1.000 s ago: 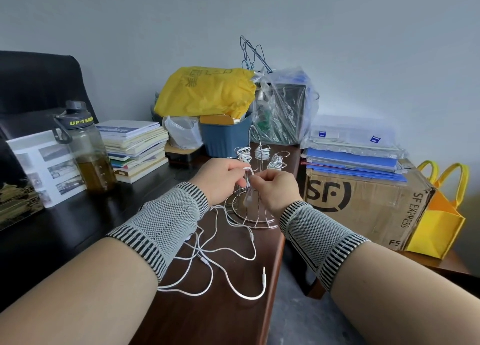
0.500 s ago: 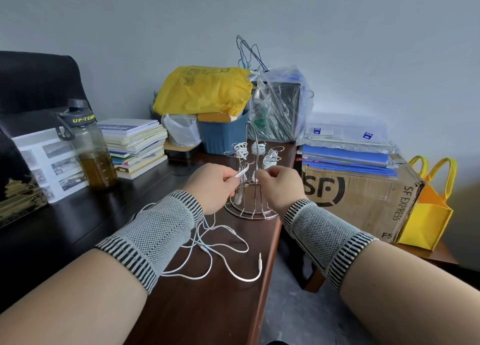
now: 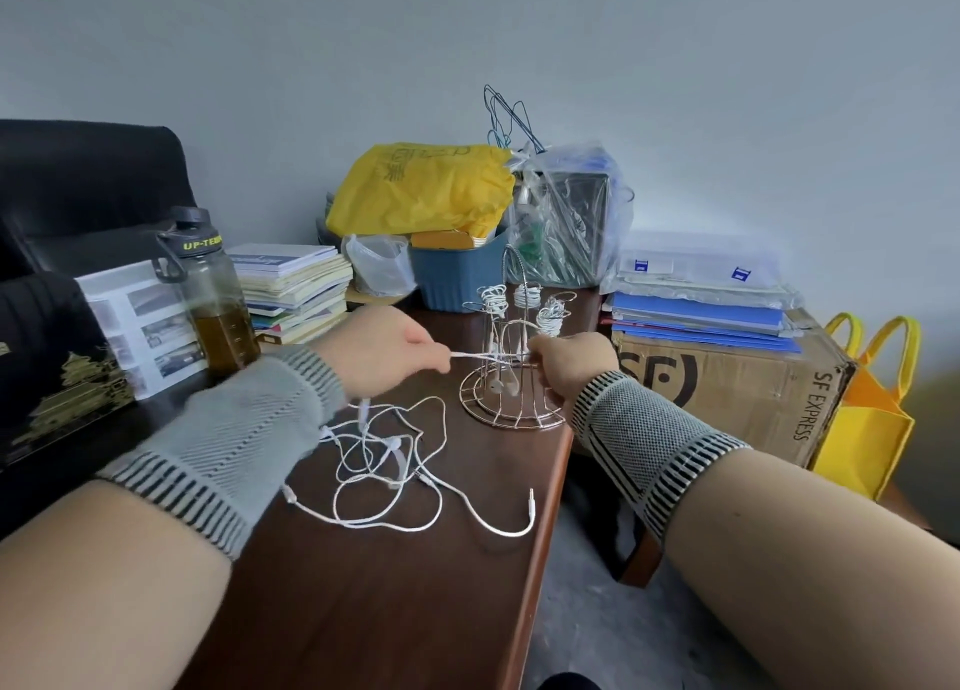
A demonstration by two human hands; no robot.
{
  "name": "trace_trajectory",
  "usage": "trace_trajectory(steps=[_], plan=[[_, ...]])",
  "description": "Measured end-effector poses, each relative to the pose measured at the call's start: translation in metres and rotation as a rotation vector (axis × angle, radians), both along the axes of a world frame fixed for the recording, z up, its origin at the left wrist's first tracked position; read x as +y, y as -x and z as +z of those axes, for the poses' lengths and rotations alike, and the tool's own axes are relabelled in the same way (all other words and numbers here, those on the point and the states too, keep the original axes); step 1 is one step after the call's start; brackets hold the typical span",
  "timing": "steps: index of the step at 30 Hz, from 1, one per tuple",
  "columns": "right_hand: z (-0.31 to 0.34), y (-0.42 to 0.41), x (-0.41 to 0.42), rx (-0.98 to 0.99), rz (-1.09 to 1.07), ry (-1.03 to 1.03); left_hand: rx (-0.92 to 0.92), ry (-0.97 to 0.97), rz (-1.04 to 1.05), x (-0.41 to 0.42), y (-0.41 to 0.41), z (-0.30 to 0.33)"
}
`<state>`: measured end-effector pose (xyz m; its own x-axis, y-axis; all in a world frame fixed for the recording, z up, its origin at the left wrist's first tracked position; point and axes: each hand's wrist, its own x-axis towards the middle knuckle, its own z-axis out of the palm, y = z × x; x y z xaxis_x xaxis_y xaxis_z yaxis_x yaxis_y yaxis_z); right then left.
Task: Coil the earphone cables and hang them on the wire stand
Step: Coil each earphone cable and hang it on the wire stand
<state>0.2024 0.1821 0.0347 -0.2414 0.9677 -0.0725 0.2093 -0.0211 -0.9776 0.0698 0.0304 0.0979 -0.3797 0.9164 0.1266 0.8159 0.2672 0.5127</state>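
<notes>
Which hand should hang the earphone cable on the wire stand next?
Probably the right hand: it pinches the earphone cable right beside the wire stand. The left hand holds the cable's other end farther away.

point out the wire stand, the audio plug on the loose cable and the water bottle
wire stand [image 3: 511, 413]: head view, on its round base ring
audio plug [image 3: 531, 495]: head view, on the metal tip
water bottle [image 3: 221, 320]: head view, on its clear body
</notes>
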Motion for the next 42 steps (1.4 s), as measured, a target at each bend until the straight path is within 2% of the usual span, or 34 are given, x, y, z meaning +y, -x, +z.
trace_trajectory(steps=[4, 6, 8, 11, 14, 20, 25, 30, 34, 36, 39, 42], plan=[[0.001, -0.001, 0.0, -0.043, 0.05, -0.015, -0.304, -0.224, 0.001, -0.013, 0.012, 0.013], [0.007, -0.002, -0.007, -0.2, 0.05, -0.141, -0.257, -0.225, -0.023, -0.01, 0.004, 0.012], [0.013, -0.005, -0.02, -0.319, -0.012, -0.413, -0.082, -0.151, -0.043, -0.004, -0.01, 0.006], [0.024, -0.012, -0.05, -0.146, 0.045, -0.728, -0.01, -0.136, -0.109, 0.014, -0.026, -0.009], [0.024, -0.016, -0.064, -0.144, 0.215, -0.849, -0.004, -0.153, -0.118, 0.025, -0.037, -0.014], [0.012, -0.029, -0.046, -0.35, 0.128, -0.81, -0.03, -0.12, -0.111, 0.013, -0.023, -0.004], [0.001, -0.029, -0.045, -0.42, 0.123, -0.905, -0.037, -0.116, -0.042, -0.001, -0.002, 0.005], [-0.008, -0.042, -0.028, -0.445, 0.041, -0.835, -0.009, -0.094, 0.008, -0.012, 0.016, 0.014], [-0.011, -0.047, -0.024, -0.523, 0.036, -0.887, -0.116, -0.268, 0.026, -0.008, 0.025, 0.017], [-0.007, -0.042, -0.029, -0.498, 0.071, -0.912, -0.101, -0.266, -0.022, 0.001, 0.012, 0.015], [-0.001, -0.036, -0.037, -0.371, 0.122, -0.926, -0.001, -0.159, -0.122, 0.019, -0.017, 0.005], [0.002, -0.032, -0.04, -0.042, 0.138, -0.74, -0.011, -0.139, -0.189, 0.034, -0.036, -0.01]])
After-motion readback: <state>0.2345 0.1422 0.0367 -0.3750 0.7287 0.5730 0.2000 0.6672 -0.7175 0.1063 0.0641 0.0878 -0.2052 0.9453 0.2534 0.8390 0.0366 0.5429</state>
